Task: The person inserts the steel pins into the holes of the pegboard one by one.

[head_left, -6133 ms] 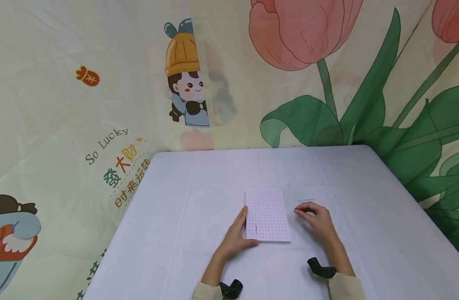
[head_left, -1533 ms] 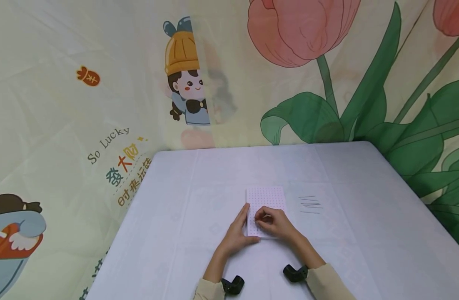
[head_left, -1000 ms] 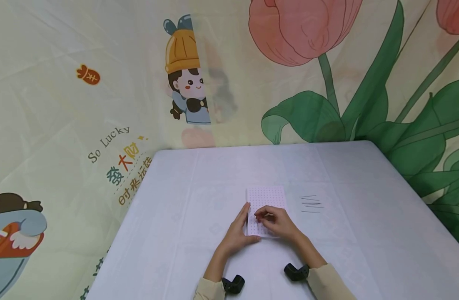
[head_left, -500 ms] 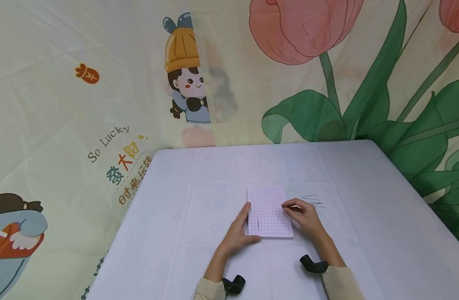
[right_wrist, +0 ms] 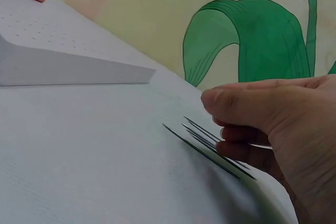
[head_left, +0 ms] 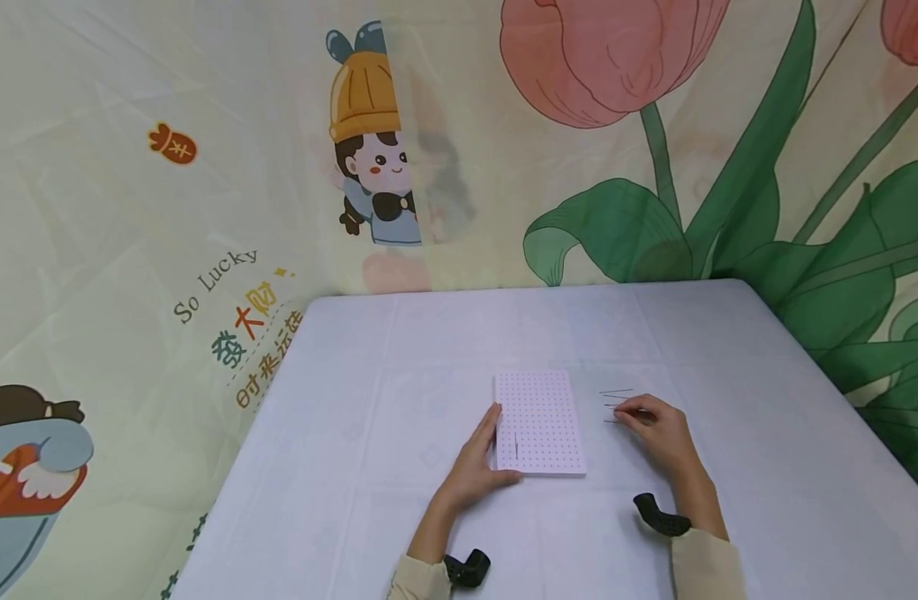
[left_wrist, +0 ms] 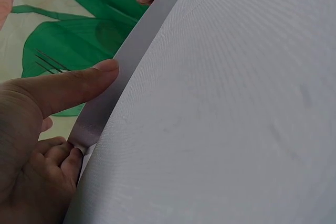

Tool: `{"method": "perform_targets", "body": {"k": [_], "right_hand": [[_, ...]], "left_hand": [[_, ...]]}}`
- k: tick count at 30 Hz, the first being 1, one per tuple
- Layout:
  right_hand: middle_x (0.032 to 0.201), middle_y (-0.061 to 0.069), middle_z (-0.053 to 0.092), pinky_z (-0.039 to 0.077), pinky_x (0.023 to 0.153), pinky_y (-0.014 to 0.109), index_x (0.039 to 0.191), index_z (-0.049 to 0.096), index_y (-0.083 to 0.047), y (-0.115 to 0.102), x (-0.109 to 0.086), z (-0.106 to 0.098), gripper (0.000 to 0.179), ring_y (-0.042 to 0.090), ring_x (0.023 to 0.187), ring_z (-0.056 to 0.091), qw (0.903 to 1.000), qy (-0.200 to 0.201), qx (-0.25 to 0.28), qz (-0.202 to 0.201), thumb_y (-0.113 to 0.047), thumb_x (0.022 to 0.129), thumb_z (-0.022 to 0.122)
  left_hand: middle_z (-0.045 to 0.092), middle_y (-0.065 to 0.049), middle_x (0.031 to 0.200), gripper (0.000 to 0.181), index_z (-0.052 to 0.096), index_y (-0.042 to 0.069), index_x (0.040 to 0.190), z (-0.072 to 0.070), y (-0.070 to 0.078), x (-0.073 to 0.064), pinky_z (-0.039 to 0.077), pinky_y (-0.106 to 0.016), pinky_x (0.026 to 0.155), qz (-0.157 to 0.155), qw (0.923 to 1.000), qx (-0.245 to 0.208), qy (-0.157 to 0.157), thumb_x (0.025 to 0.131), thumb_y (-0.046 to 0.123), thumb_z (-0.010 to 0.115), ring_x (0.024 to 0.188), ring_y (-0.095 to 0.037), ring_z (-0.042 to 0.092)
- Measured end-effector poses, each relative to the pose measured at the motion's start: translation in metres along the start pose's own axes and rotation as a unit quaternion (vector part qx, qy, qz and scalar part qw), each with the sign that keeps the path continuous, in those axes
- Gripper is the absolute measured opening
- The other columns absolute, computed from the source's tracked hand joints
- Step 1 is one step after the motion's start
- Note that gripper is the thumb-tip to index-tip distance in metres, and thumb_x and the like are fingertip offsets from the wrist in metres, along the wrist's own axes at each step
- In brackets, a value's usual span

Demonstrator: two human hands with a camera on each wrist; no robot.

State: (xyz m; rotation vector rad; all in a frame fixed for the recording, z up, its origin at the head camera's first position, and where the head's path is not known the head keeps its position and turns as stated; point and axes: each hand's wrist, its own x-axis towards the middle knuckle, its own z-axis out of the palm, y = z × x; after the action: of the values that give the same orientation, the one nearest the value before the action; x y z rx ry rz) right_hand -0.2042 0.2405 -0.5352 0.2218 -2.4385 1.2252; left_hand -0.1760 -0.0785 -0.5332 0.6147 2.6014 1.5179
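A white pegboard with rows of small holes lies on the table. My left hand holds its near left corner, with the thumb on the near edge and the fingers along the left side. Thin dark needle-like pins stand in the board near that corner, one plain in the head view as a pin. To the board's right, several loose thin pins lie on the table. Just over them is my right hand, fingers bent and thumb apart from them in the right wrist view, with no pin seen between.
A white cloth covers the table. Behind it hangs a printed curtain with tulips and cartoon figures. Black wrist devices sit on both forearms, the left device and the right device.
My right hand was over the board's lower left, pinching at a pin there. It has drawn away to the right, over the loose pins. The left hand stays on the board.
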Motion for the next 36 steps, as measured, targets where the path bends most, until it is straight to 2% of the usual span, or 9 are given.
{"method": "perform_targets", "body": {"k": [5, 11, 14, 23, 36], "right_hand": [[0.084, -0.001, 0.066, 0.043, 0.068, 0.006, 0.08, 0.072, -0.014, 0.0061, -0.0009, -0.0045, 0.01, 0.003, 0.082, 0.055, 0.9994, 0.006, -0.034, -0.006, -0.008, 0.074, 0.075], [0.084, -0.001, 0.067, 0.042, 0.07, 0.022, 0.08, 0.073, -0.015, 0.0083, -0.0012, -0.0028, 0.011, 0.014, 0.083, 0.054, 0.9977, -0.017, -0.065, -0.004, -0.009, 0.073, 0.076], [0.084, -0.001, 0.067, 0.042, 0.069, 0.026, 0.08, 0.073, -0.015, 0.0084, -0.0014, -0.0019, 0.01, 0.016, 0.082, 0.054, 0.9966, -0.029, -0.077, 0.005, -0.008, 0.073, 0.076], [0.082, 0.0, 0.065, 0.04, 0.064, 0.03, 0.079, 0.071, -0.012, 0.0033, 0.001, 0.0003, 0.007, 0.016, 0.077, 0.049, 0.9943, -0.049, -0.095, 0.009, -0.008, 0.074, 0.075], [0.084, 0.004, 0.064, 0.044, 0.073, 0.039, 0.08, 0.071, -0.008, -0.0006, 0.0015, 0.0021, 0.005, 0.022, 0.083, 0.052, 0.9919, -0.061, -0.109, 0.024, -0.007, 0.076, 0.073]], "left_hand": [[0.012, -0.003, 0.154, 0.108, 0.015, 0.012, 0.149, -0.0009, 0.0006, -0.0006, 0.013, -0.036, 0.111, 0.002, 1.0, 0.002, -0.001, 0.065, 0.018, 0.082, 0.139, -0.017, 0.011], [0.012, -0.002, 0.154, 0.108, 0.015, 0.012, 0.149, -0.0005, 0.0006, -0.0003, 0.014, -0.036, 0.111, 0.0, 1.0, 0.001, -0.002, 0.065, 0.019, 0.082, 0.139, -0.017, 0.011], [0.013, -0.002, 0.154, 0.107, 0.015, 0.012, 0.149, 0.0, 0.0005, -0.0002, 0.014, -0.036, 0.111, -0.002, 1.0, 0.0, -0.002, 0.066, 0.019, 0.082, 0.139, -0.016, 0.011], [0.012, -0.002, 0.154, 0.107, 0.014, 0.015, 0.149, -0.0011, -0.0006, 0.0, 0.014, -0.037, 0.111, -0.002, 1.0, 0.004, -0.001, 0.066, 0.019, 0.082, 0.139, -0.017, 0.011], [0.011, 0.0, 0.154, 0.108, 0.014, 0.016, 0.149, -0.0011, -0.0009, -0.0004, 0.015, -0.038, 0.111, -0.005, 1.0, 0.006, -0.002, 0.066, 0.022, 0.082, 0.139, -0.016, 0.01]]}}
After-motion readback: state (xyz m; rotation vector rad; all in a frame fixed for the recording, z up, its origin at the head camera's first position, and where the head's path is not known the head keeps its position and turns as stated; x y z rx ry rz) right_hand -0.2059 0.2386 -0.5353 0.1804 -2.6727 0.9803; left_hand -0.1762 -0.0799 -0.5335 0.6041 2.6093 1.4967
